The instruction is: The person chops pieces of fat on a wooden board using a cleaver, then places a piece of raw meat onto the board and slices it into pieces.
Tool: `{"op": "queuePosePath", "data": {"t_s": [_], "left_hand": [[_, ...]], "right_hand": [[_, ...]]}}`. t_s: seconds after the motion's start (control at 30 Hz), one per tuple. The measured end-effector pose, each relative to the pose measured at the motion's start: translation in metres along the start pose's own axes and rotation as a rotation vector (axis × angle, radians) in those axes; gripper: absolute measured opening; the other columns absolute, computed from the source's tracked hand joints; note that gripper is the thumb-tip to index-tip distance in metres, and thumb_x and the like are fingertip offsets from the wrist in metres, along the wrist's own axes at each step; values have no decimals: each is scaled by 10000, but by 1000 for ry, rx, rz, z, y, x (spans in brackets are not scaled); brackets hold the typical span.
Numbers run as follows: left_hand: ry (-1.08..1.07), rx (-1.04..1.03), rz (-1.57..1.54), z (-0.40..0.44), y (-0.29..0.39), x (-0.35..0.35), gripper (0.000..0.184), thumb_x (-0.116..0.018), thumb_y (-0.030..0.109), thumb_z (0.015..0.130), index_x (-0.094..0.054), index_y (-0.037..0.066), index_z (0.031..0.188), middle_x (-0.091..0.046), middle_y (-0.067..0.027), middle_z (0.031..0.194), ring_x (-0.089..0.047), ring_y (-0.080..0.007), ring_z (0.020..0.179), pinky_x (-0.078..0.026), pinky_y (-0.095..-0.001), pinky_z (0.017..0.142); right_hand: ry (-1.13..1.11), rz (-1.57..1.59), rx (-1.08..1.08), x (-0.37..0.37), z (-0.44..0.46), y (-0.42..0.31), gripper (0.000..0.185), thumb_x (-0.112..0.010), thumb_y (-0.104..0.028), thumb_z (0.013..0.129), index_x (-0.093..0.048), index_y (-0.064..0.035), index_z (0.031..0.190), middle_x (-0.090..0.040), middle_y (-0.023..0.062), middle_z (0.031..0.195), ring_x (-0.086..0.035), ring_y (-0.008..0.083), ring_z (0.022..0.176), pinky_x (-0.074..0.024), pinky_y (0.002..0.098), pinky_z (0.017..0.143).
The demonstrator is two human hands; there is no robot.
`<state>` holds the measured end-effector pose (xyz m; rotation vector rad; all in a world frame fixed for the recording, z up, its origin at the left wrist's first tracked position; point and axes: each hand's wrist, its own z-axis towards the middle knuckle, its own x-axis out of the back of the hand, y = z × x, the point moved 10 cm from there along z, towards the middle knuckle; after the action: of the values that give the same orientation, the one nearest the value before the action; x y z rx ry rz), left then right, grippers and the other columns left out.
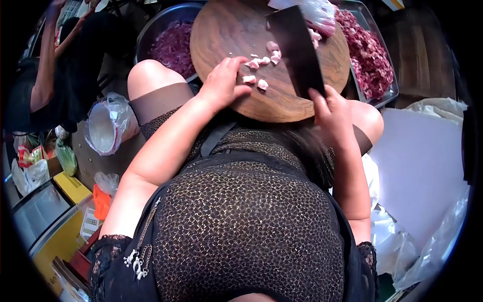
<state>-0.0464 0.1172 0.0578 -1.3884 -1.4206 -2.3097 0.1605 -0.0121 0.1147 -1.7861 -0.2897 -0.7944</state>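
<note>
Some of the cutting looks done to me: small pale pieces (pixel 263 61) lie apart on the round wooden board (pixel 221 30), while a pink lump in clear plastic (pixel 324 20) sits at the far right edge, apparently uncut. The right hand (pixel 329 108) grasps the cleaver (pixel 297 53) by its handle, most pieces lying left of its dark blade, and the left hand (pixel 222 83) is unclenched, fingertips right by them, though I can't tell whether they touch. Chopped meat (pixel 372 70) already heaps the basin (pixel 145 43) and tray (pixel 394 80) flanking the board; how much remains, I can't judge.
</note>
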Motion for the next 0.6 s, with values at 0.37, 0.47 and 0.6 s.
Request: {"op": "queuePosePath", "data": {"t_s": [0.37, 0.47, 0.6], "left_hand": [[-373, -316, 163, 106, 116, -139, 257, -694, 287, 849, -693, 45, 933, -644, -158, 1008, -627, -359, 970, -515, -440, 859], [-370, -216, 243, 117, 107, -159, 194, -678, 190, 809, -691, 31, 919, -658, -162, 984, -641, -363, 963, -518, -434, 858], [-276, -170, -99, 108, 93, -93, 245, -655, 67, 770, -712, 49, 1007, -718, -126, 927, -699, -259, 846, -545, -359, 805]], "right_hand": [[227, 929, -227, 62, -8, 57, 183, -561, -215, 1006, -477, -78, 918, -479, 20, 623, -490, 139, 454, -450, 283, 415], [164, 907, -211, 58, -18, 58, 194, -564, -217, 1005, -467, -79, 908, -484, 26, 623, -492, 142, 455, -454, 290, 423], [160, 776, -142, 60, -26, 65, 212, -569, -221, 1003, -465, -68, 900, -497, 25, 617, -496, 131, 439, -425, 257, 408]]}}
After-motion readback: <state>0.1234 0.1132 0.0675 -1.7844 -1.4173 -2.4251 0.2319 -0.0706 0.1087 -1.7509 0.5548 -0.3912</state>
